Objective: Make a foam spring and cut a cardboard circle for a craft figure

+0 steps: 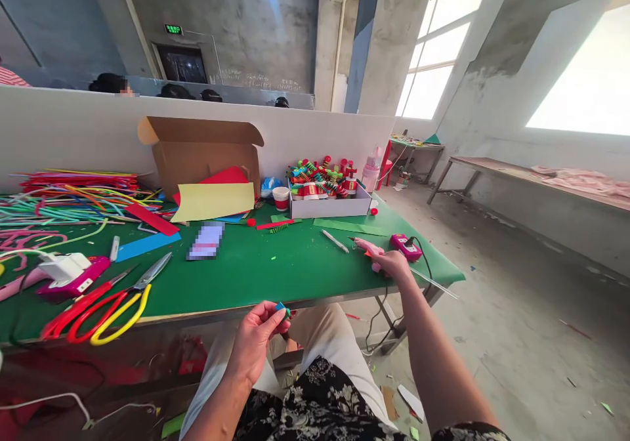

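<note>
My left hand (256,339) is raised over my lap, just in front of the table edge, with its fingers pinched on a small blue and red craft piece (284,309). My right hand (391,262) reaches out to the right end of the green table (256,270) and grips a pink glue gun (369,249) that rests on the tabletop. A pink glue gun stand or second device (405,247) with a black cord lies just beyond that hand.
A white box of finished red and green figures (327,191), an open cardboard box (201,152) with coloured sheets, a red cup (281,198), a pen (335,241), piles of pipe cleaners (63,198), yellow and red scissors (105,303) and another pink glue gun (59,273) lie on the table. Bare concrete floor lies to the right.
</note>
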Available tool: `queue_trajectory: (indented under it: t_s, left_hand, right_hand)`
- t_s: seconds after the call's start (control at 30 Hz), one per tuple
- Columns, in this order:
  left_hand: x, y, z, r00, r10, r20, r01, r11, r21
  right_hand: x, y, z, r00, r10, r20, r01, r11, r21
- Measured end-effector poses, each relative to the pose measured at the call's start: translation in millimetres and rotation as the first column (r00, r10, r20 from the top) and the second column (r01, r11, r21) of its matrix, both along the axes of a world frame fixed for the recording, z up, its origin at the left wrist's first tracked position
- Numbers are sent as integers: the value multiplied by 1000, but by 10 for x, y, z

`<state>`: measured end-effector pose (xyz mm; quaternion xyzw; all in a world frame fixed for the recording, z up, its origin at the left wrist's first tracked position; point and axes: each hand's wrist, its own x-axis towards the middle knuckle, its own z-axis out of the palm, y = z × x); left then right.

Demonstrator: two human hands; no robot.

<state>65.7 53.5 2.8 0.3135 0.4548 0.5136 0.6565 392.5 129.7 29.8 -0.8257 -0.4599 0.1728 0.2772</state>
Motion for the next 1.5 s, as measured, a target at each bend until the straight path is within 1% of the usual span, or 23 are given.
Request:
queue_trajectory:
  t_s: [0.07, 0.1, 0.13, 0.17, 0.2, 0.23, 0.27, 0.3, 0.33, 0.37, 0.4, 0.43, 0.5, 0.53, 0.57, 0.7, 0.8, 0.87, 1.0, 1.1, 1.2, 1.37, 1.5]
  left_hand:
    - [-31, 7, 3, 1000, 9, 2, -9, 1000, 6]
    - [-43, 13, 5, 1000, 15, 5, -15, 1000, 7]
    - [-52, 22, 10, 1000, 22, 12, -22, 1000, 10]
    - [-58, 33, 16, 999, 28, 20, -28, 1000, 13]
    - [-61, 46, 24, 999, 33, 28, -34, 999, 17]
    - [-63, 60, 33, 999, 38, 34, -38, 999, 22]
    - [-64, 75, 42, 999, 40, 35, -41, 999, 26]
    - [-65, 91, 51, 999, 41, 30, -42, 999, 26]
    - [-66, 106, 60, 999, 42, 22, -43, 999, 25]
    - [-68, 120, 67, 999, 44, 10, -44, 999, 23]
    - [-71, 132, 73, 999, 47, -3, -47, 999, 23]
    - [-75, 144, 77, 999, 52, -13, -52, 998, 27]
    - [-83, 163, 83, 998, 59, -23, -58, 997, 43]
    - [-87, 171, 85, 998, 60, -24, -59, 997, 52]
    - [-89, 178, 87, 998, 59, -25, -57, 996, 61]
    - [-89, 191, 101, 997, 53, -50, -48, 995, 93]
    - [-81, 188, 118, 996, 53, -75, -44, 993, 112]
    - [-75, 184, 129, 995, 61, -83, -51, 992, 115]
    - [-65, 180, 144, 993, 78, -93, -69, 992, 103]
    - [-59, 181, 147, 993, 63, -100, -52, 993, 106]
    - [-53, 179, 149, 994, 58, -89, -48, 992, 114]
    - [-50, 170, 163, 996, 55, -72, -48, 994, 96]
    - [-55, 168, 151, 996, 52, -76, -43, 993, 111]
  right_hand:
    - [7, -110, -21, 978, 21, -209, -15, 999, 29]
    - [-8, -174, -31, 940, 45, -337, -24, 998, 66]
    - [-37, -240, -42, 821, 82, -565, -6, 991, 135]
    - [-80, -302, -52, 674, 119, -729, 17, 984, 177]
    - [-137, -358, -63, 524, 153, -838, 19, 981, 191]
    - [-208, -409, -73, 403, 185, -896, 10, 978, 206]
    - [-291, -455, -82, 332, 212, -919, -3, 975, 223]
    - [-385, -500, -88, 296, 232, -927, -15, 971, 238]
    - [-488, -547, -90, 282, 255, -925, -24, 966, 259]
    - [-595, -598, -87, 286, 276, -918, -25, 959, 281]
    - [-704, -657, -77, 309, 298, -903, -29, 952, 304]
    - [-810, -721, -62, 351, 324, -879, -46, 943, 329]
    - [-1002, -860, -16, 465, 392, -794, -133, 918, 375]
    - [-1084, -928, 12, 507, 428, -748, -217, 904, 370]
    - [-1156, -990, 40, 545, 451, -707, -271, 893, 360]
    - [-1348, -1141, 117, 605, 548, -578, -389, 836, 386]
    - [-1409, -1172, 116, 630, 600, -493, -471, 800, 373]
    - [-1423, -1180, 97, 657, 621, -428, -489, 783, 385]
    - [-1430, -1190, 58, 735, 628, -254, -491, 752, 439]
    - [-1434, -1190, 38, 760, 633, -144, -524, 729, 439]
    - [-1436, -1185, 22, 764, 641, -70, -567, 720, 401]
    - [-1443, -1196, 29, 758, 652, -14, -596, 702, 391]
    - [-1449, -1204, 35, 758, 652, 12, -608, 701, 372]
